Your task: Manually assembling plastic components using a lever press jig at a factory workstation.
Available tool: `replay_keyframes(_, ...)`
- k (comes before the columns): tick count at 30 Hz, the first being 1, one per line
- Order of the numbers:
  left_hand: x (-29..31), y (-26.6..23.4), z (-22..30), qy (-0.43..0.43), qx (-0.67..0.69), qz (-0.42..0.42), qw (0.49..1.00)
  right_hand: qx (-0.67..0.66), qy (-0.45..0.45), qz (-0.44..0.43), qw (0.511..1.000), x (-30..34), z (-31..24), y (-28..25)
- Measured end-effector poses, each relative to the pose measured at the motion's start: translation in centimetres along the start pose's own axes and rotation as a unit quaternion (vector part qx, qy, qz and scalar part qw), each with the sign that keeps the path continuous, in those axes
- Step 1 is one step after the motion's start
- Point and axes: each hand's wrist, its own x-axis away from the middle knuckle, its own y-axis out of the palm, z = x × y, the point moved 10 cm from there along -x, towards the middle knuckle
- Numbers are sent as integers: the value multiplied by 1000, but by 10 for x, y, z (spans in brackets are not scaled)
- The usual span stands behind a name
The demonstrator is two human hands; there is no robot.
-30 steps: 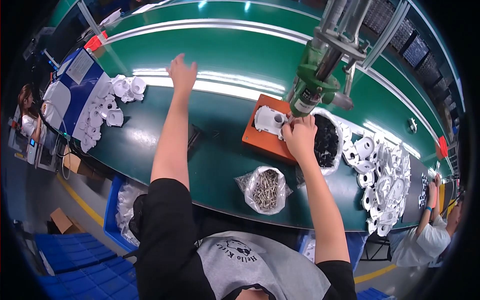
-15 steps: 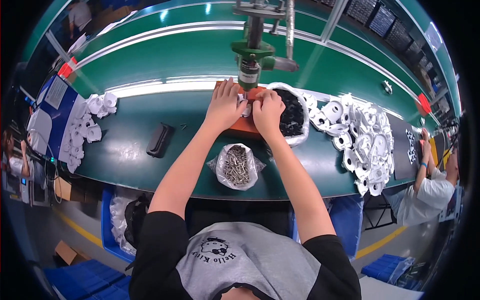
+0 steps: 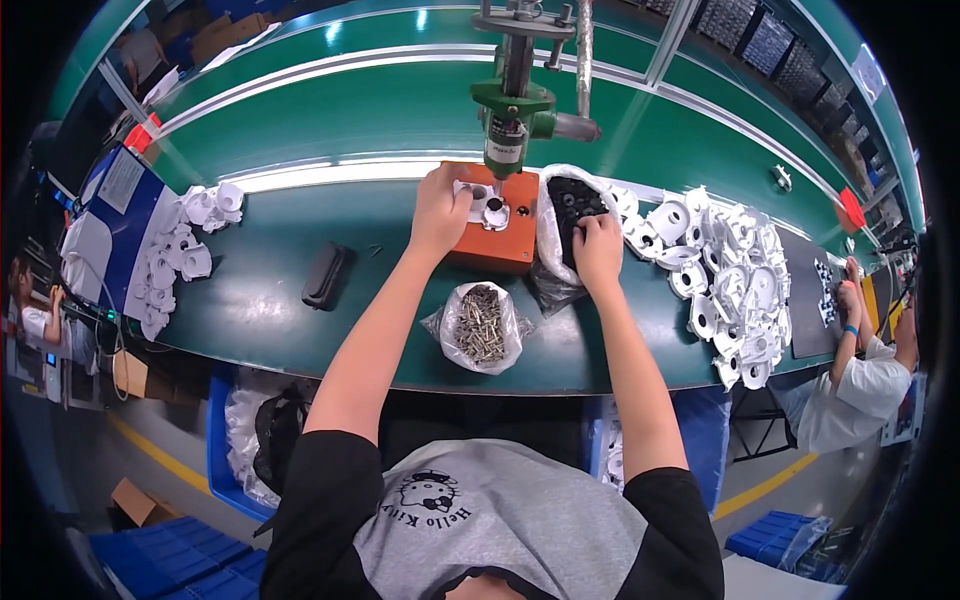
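An orange block (image 3: 505, 248) stands on the bench under a green vertical machine head (image 3: 507, 130). On the block's top lies a white plastic part (image 3: 478, 212), with a black round piece (image 3: 494, 207) set at its right. My left hand (image 3: 440, 212) is closed on the white part's left edge, thumb toward me. To the right, my right hand (image 3: 599, 250) reaches into an open plastic bag (image 3: 549, 235) of small black parts (image 3: 577, 198). Its fingers are bent down among them, and what the fingertips pinch is hidden.
Nearer me sits a bag of metal screws (image 3: 480, 325). White plastic parts pile up at right (image 3: 735, 290) and left (image 3: 180, 255). A dark case (image 3: 326, 276) lies left of my left forearm. A co-worker (image 3: 850, 370) sits at the far right.
My right hand has left the block and moved right into the bag of black parts. My left hand has shifted slightly, its fingers now bent, and the white part shows more.
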Motion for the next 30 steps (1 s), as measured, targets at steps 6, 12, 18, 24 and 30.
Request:
replay_keyframes(6, 16, 3, 36, 98, -163, -12, 982, -7, 2, 15, 1000, 2, -2, -5)
replay_keyframes(12, 20, 15, 38, 103, -195, -41, 975, -255, -94, 4, 962, 24, -82, -50)
replay_keyframes(18, 21, 16, 40, 114, -239, -41, 963, -261, -268, -204, 905, 72, -186, -52)
replay_keyframes(24, 22, 16, 39, 108, -250, -45, 961, -214, -322, -220, 896, 84, -205, -51)
replay_keyframes(30, 21, 16, 38, 104, -246, -38, 963, -187, -326, -214, 902, 89, -212, -52)
